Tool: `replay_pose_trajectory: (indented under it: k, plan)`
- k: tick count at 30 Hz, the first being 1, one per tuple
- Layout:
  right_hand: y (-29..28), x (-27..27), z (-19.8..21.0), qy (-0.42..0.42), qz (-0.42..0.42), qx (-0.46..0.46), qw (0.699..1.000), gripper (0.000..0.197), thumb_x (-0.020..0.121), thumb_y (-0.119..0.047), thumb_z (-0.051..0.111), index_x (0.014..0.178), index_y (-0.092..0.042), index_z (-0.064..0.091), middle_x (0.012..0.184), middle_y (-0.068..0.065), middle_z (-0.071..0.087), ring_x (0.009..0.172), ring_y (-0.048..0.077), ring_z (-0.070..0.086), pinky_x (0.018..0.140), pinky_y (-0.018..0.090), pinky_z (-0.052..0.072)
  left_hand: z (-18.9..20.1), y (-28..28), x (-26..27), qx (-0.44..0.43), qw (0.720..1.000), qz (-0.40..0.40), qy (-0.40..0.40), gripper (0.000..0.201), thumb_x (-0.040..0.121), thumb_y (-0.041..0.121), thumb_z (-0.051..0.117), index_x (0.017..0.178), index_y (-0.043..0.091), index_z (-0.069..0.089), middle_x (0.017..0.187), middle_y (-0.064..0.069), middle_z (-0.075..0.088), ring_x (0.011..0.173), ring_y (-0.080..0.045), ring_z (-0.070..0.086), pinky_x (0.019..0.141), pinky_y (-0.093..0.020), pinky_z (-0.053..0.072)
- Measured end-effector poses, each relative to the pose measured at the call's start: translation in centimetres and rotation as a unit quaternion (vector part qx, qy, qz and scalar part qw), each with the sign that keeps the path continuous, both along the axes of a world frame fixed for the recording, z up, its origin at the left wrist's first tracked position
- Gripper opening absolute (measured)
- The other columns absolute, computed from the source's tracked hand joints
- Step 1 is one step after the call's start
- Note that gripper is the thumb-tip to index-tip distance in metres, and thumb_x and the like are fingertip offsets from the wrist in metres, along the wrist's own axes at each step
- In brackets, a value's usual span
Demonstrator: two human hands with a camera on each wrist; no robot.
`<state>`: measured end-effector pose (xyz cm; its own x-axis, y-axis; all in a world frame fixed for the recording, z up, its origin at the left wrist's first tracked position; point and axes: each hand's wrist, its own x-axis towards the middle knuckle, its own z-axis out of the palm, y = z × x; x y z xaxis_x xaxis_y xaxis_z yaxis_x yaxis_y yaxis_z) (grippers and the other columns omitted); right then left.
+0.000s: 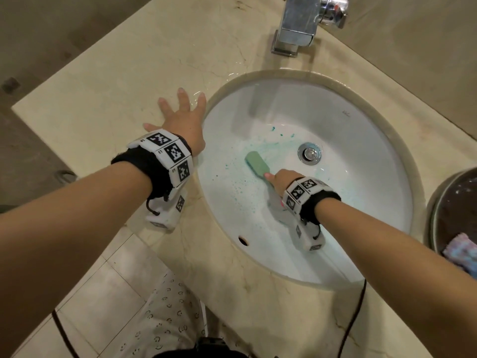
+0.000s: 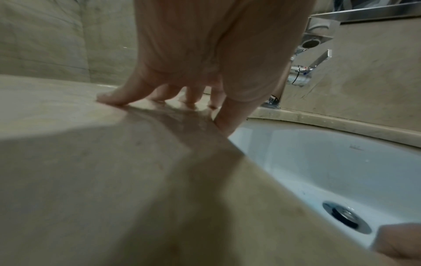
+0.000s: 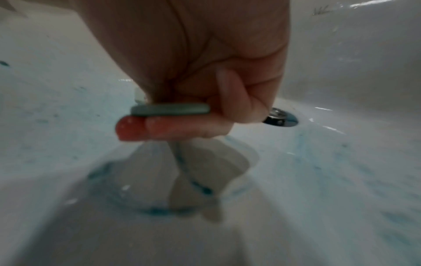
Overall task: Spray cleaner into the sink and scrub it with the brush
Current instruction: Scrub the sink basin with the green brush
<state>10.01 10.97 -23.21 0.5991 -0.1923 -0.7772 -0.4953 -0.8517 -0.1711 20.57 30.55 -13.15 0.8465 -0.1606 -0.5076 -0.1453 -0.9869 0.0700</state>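
A white oval sink is set into a beige stone counter. Blue-green cleaner specks and smears cover its bottom left of the drain. My right hand grips the handle of a pale green brush, whose head lies on the basin floor. In the right wrist view the fingers curl round the green handle. My left hand lies spread flat on the wet counter beside the sink's left rim, fingertips pressing the stone.
A chrome faucet stands behind the sink. A dark round bin with a cloth in it sits at the right edge. A black cable hangs over the counter front. Floor tiles lie below.
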Motion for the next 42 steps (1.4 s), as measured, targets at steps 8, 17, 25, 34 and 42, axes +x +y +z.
replay_pose_trajectory:
  k: [8,17,25,34,42]
  plan:
    - [-4.9,-0.8,1.3,-0.003,-0.057,-0.059,0.997,0.043,0.101,-0.039,0.028,0.102,-0.008,0.057,0.105,0.016,0.061,0.079,0.025,0.054,0.074,0.030,0.040,0.0,-0.1,-0.2,0.004,1.000,0.001,-0.002,0.086,0.090,0.005,0.051,0.148,0.037,-0.004,0.156,0.002,-0.018,0.142,-0.041,-0.014,0.099,-0.076,0.012]
    - [-0.5,1.8,1.1,-0.020,-0.072,-0.010,0.997,0.036,0.096,-0.028,0.042,0.128,-0.011,0.045,0.073,0.004,0.050,0.061,0.020,0.052,0.066,0.035,0.048,0.0,-0.2,-0.4,-0.004,1.000,0.001,-0.006,0.088,0.087,-0.003,0.045,0.148,0.036,-0.005,0.156,0.000,-0.019,0.141,-0.042,-0.017,0.099,-0.077,0.008]
    - [-4.1,-0.8,0.4,0.018,-0.015,-0.033,0.999,0.051,0.098,-0.049,0.029,0.065,-0.013,0.042,0.070,0.004,0.051,0.062,0.020,0.050,0.069,0.029,0.039,0.2,-0.2,-0.5,-0.009,1.000,0.004,0.003,0.089,0.087,-0.003,0.045,0.148,0.036,-0.006,0.156,0.000,-0.022,0.141,-0.042,-0.018,0.099,-0.077,0.007]
    - [-5.3,0.8,1.6,-0.009,-0.133,-0.043,0.990,0.048,0.101,-0.035,0.034,0.136,-0.004,0.042,0.137,0.019,0.047,0.124,0.032,0.048,0.099,0.035,0.037,0.2,-0.2,-0.6,-0.007,1.000,0.003,0.002,0.087,0.089,-0.001,0.045,0.148,0.036,-0.007,0.155,-0.001,-0.022,0.141,-0.042,-0.018,0.099,-0.077,0.007]
    - [-1.7,2.0,0.6,-0.019,-0.050,-0.006,0.999,0.042,0.100,-0.031,0.038,0.132,-0.005,0.046,0.108,0.016,0.060,0.095,0.027,0.059,0.078,0.031,0.042,0.2,-0.3,-0.5,-0.002,1.000,0.003,0.009,0.088,0.090,-0.001,0.046,0.147,0.037,-0.009,0.155,0.000,-0.024,0.141,-0.041,-0.019,0.099,-0.076,0.006]
